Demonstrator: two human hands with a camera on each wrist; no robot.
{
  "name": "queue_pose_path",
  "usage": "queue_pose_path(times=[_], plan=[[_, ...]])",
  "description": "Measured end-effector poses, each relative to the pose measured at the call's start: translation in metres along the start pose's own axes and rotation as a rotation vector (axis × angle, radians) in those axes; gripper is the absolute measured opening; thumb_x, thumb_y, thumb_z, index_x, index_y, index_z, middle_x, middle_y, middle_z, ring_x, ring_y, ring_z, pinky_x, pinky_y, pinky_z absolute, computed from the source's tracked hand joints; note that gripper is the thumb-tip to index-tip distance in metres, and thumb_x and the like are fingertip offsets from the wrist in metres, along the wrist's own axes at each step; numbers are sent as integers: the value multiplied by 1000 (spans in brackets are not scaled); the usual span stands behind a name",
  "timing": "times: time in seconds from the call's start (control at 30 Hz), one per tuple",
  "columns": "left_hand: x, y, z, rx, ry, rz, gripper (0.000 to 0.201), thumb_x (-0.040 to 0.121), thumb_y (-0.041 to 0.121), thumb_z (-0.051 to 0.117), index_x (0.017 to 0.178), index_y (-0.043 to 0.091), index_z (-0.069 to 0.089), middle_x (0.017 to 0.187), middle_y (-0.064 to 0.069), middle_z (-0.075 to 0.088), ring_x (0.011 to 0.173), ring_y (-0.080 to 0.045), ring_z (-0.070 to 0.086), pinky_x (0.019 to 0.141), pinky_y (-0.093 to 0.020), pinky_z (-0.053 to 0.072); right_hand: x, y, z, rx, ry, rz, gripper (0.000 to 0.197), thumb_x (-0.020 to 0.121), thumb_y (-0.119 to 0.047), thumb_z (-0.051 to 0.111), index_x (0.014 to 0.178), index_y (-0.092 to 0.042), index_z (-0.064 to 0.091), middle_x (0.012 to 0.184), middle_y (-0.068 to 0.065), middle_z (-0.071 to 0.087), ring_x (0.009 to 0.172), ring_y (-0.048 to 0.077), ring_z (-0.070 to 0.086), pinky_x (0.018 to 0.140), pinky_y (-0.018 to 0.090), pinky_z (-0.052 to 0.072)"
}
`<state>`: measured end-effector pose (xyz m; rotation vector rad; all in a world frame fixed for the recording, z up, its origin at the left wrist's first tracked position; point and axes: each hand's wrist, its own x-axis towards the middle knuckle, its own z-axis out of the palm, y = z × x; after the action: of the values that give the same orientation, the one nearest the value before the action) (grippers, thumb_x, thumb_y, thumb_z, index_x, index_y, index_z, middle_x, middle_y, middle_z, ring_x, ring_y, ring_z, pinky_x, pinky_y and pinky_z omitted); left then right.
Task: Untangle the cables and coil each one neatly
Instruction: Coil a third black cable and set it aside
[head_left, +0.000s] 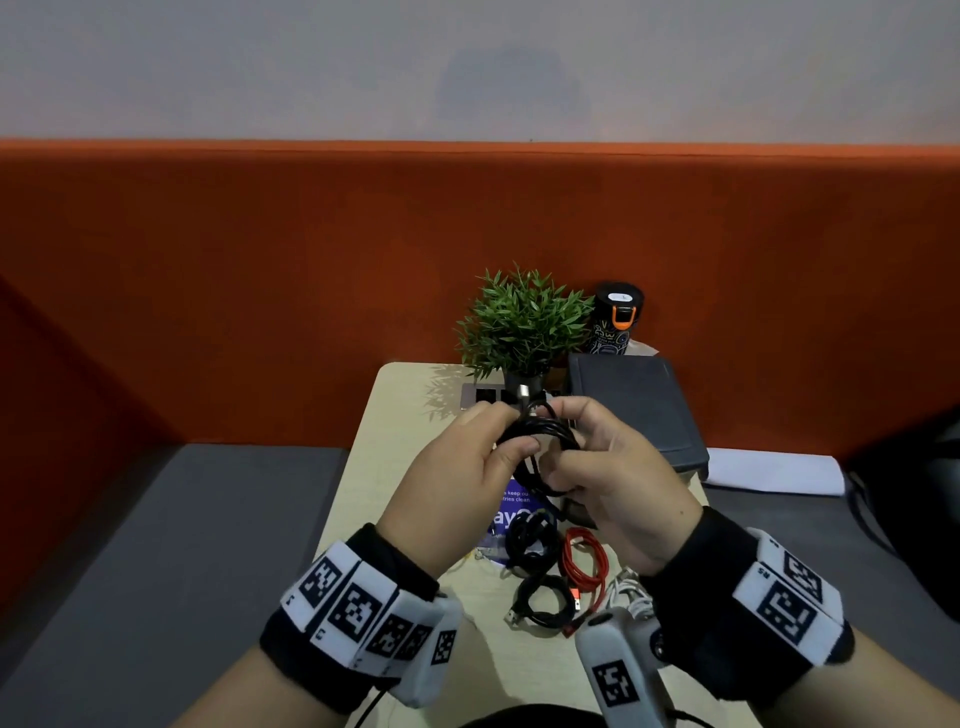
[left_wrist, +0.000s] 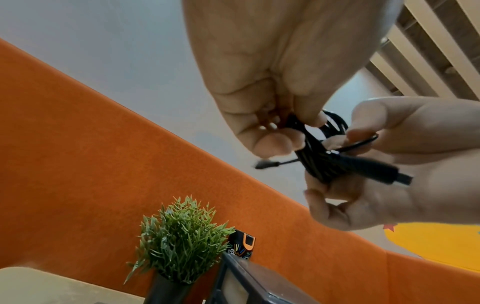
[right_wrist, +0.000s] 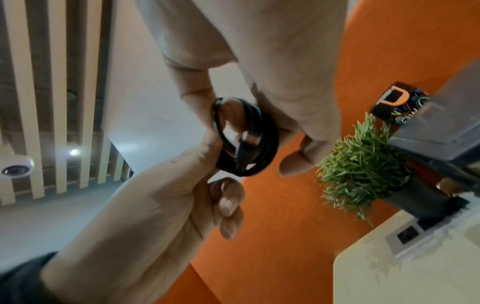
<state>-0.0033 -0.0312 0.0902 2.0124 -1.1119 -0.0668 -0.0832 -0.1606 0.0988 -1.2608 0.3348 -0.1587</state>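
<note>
**Finishing the black coil in mid-air**

Above the small beige table (head_left: 410, 467), both hands hold one coiled black USB cable (head_left: 540, 441). The left hand (head_left: 452, 478) pinches one side of the loops between thumb and fingers; the right hand (head_left: 618, 483) curls round the other side, with a thin free end and a plug (left_wrist: 384, 171) sticking out past its fingers.

To finish well, the left pinch should probably keep the loops stacked while the right wraps the loose tail round the bundle and tucks the plug, snug but not kinked.

On the table below lie other black cables (head_left: 535, 577), a red cable (head_left: 584, 569) and a white one (head_left: 631, 592).
</note>
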Motion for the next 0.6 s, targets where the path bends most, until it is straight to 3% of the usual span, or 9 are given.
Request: queue_pose_path(times=[0.07,0.13,0.23,0.3,0.4,0.47,0.53,0.6], plan=[[0,1,2,-11,20,3,8,97,29,46,91,28,52,84,9,48,66,-6,51,60,-27,45,2,-1,-1,-91,68,-10,44,70,20,46,99,-12,57,81,12,53,68,21,46,59,27,38],[0,1,3,-1,50,13,9,96,29,47,96,23,54,85,9,49,66,-6,51,62,-30,47,5,0,-4,-276,152,-51,42,74,18,47,92,-18,57,87,11,58,72,23,49,62,33,41],[2,-1,0,12,89,28,5,96,28,49,93,32,49,82,16,46,67,-3,50,63,-21,44,9,2,-13,-584,275,-125,27,78,2,59,88,-23,58,77,1,60,68,17,55,65,38,49],[5,-6,-2,57,106,34,5,96,27,49,91,28,51,80,18,43,66,-2,48,61,-13,36,9,0,-19,-660,256,-94,19,79,-2,60,85,-19,63,62,-3,60,56,13,56,61,32,52],[7,-14,-5,165,123,47,9,95,24,51,91,17,55,77,18,39,67,-4,37,62,-8,33,7,-5,-21,-679,146,-11,19,83,2,57,81,-11,70,47,-9,57,41,8,45,45,18,41],[6,-18,-7,202,125,64,8,95,22,52,92,15,55,77,19,37,71,-1,32,62,-8,33,7,-7,-23,-600,116,23,21,86,1,56,80,-11,72,53,-3,56,40,11,36,41,20,30],[6,-23,-7,229,133,78,12,95,24,52,93,12,56,79,16,36,72,-4,35,58,-16,30,8,-8,-27,-491,87,54,23,92,-3,54,85,-13,74,61,9,47,40,12,27,41,20,19],[6,-27,-7,247,143,83,18,92,27,49,93,10,57,84,13,38,74,-10,41,57,-20,28,8,-9,-28,-443,35,80,24,97,-7,49,93,-11,72,62,9,43,39,11,25,39,19,17]])
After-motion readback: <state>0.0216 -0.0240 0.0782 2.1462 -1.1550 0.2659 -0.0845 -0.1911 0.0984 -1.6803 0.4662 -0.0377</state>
